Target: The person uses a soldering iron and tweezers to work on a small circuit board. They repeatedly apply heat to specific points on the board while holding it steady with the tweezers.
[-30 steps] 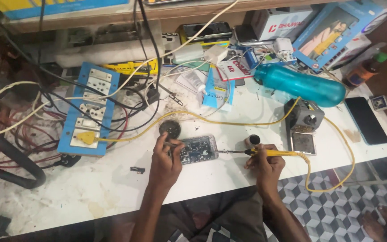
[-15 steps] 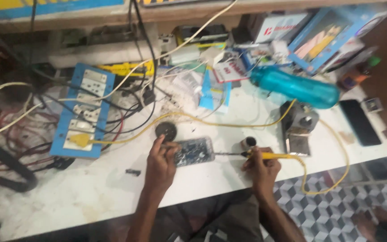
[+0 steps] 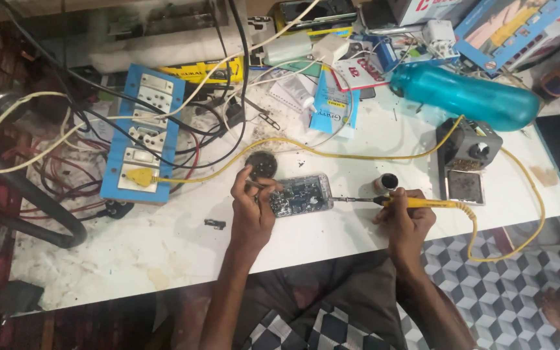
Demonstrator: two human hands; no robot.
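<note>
while the left hand [image 3: 252,209] pins down an opened phone [image 3: 300,194] on the white workbench [image 3: 163,246], pinching a thin tool over it, the right hand [image 3: 408,220] grips a yellow soldering iron [image 3: 416,203], tip touching the phone's right edge. blue switchboard [image 3: 142,139] off left, teal bottle [image 3: 464,97] behind.

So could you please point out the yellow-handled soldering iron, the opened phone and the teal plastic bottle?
yellow-handled soldering iron [image 3: 422,203], head view, mid handle.
opened phone [image 3: 300,195], head view, exposed board.
teal plastic bottle [image 3: 468,98], head view, body.
</note>
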